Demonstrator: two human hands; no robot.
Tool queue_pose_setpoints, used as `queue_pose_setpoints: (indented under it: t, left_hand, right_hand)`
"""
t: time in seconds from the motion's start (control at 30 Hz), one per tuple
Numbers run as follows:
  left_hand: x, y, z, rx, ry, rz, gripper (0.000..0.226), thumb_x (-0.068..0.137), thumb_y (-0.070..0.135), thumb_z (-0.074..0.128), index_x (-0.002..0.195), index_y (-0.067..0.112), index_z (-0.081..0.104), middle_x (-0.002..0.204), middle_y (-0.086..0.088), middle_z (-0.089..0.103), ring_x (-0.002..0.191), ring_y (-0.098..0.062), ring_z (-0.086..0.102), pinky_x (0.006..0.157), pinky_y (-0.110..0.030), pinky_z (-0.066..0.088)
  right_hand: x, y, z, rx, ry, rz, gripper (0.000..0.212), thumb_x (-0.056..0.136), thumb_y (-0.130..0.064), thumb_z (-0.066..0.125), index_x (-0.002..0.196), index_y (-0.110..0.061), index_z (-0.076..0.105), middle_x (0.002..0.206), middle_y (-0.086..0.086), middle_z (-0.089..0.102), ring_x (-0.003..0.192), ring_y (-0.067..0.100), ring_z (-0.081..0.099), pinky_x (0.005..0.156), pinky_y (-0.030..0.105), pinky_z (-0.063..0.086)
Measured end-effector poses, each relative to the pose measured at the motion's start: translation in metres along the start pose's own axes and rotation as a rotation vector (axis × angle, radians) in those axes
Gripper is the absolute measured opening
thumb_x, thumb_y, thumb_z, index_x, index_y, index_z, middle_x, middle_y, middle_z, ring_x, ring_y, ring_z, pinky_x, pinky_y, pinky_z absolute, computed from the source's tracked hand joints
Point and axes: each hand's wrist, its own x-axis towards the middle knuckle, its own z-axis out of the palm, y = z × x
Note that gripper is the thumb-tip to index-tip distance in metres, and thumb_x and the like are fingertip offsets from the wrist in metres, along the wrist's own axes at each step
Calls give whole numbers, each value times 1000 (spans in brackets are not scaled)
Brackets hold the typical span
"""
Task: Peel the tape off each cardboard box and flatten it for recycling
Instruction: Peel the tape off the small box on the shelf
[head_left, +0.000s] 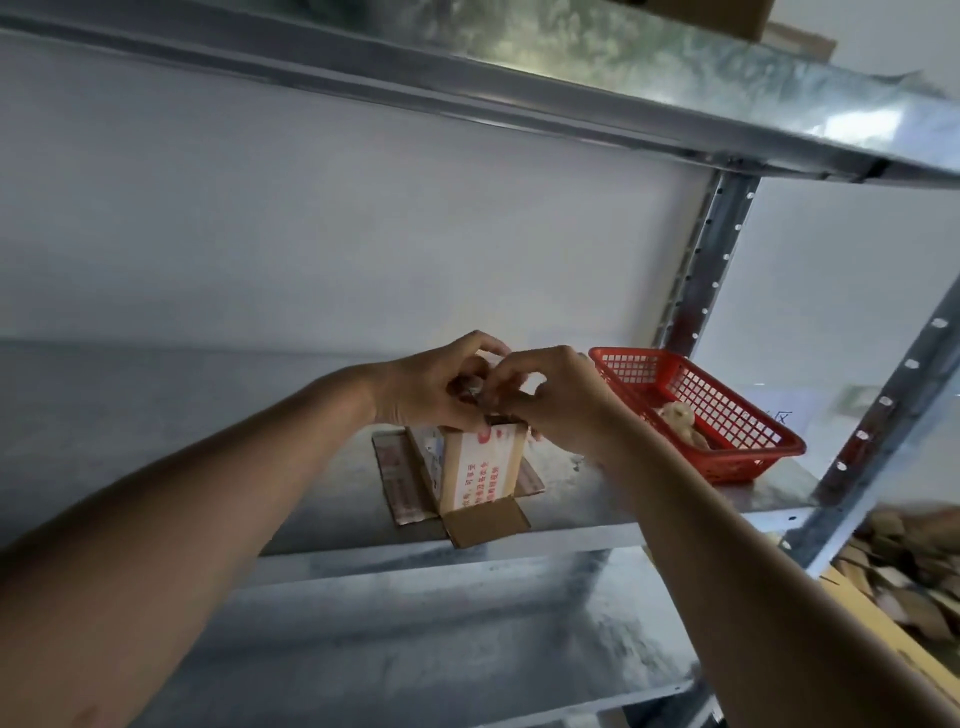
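Note:
A small cardboard box (475, 467) with white tape and red print stands on the metal shelf (208, 431), its lower flaps spread flat around it. My left hand (431, 382) and my right hand (550, 395) meet just above the box's top edge. Both pinch a crumpled wad of peeled tape (475, 392) between their fingertips. The box's top is mostly hidden behind my hands.
A red plastic basket (727, 431) with balled-up tape inside sits at the shelf's right end. Perforated steel uprights (706, 260) rise on the right, another shelf (571, 78) is overhead, one lies below. Flattened cardboard pieces (904, 566) pile at the lower right.

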Motion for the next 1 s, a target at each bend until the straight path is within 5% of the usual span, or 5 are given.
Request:
queue_pose_setpoints:
  t: [0.1, 0.27, 0.4, 0.77, 1.0]
  left_hand:
    - [3, -3, 2, 48, -8, 61, 80, 87, 16, 80, 151, 25, 32, 124, 7, 68, 120, -13, 65, 96, -43, 58]
    - [0, -12, 1, 81, 20, 85, 81, 84, 18, 82, 150, 29, 38, 129, 16, 68, 120, -6, 64, 93, -34, 59]
    - [0, -11, -2, 95, -21, 107, 65, 82, 13, 81, 135, 28, 46, 126, 5, 70, 121, -18, 66, 93, -50, 60]
    - [-1, -6, 7, 140, 45, 107, 40, 90, 43, 76, 120, 51, 51, 111, 19, 73, 106, -6, 71, 75, -27, 61]
    - [1, -13, 11, 15, 98, 89, 54, 83, 32, 79, 130, 27, 52, 108, 4, 75, 101, -17, 75, 83, -41, 63]
  right_hand:
    - [-2, -12, -7, -109, -37, -46, 25, 89, -28, 81, 82, -50, 71, 89, -17, 72, 69, -9, 64, 53, 10, 45]
    - [-12, -14, -14, 54, -111, 59, 7, 93, -25, 77, 90, -30, 73, 90, -6, 76, 58, 11, 69, 56, 28, 54]
    - [-12, -20, -6, 180, -91, 64, 10, 94, -13, 74, 88, -20, 74, 78, -5, 75, 56, 9, 68, 53, 23, 53]
    - [-1, -16, -7, 136, -72, 37, 18, 92, -15, 77, 85, -32, 75, 77, -11, 77, 68, 9, 74, 59, 18, 57]
    - [18, -13, 13, -19, -59, -7, 22, 92, -23, 69, 79, -40, 68, 84, -18, 70, 75, -3, 66, 57, 13, 46]
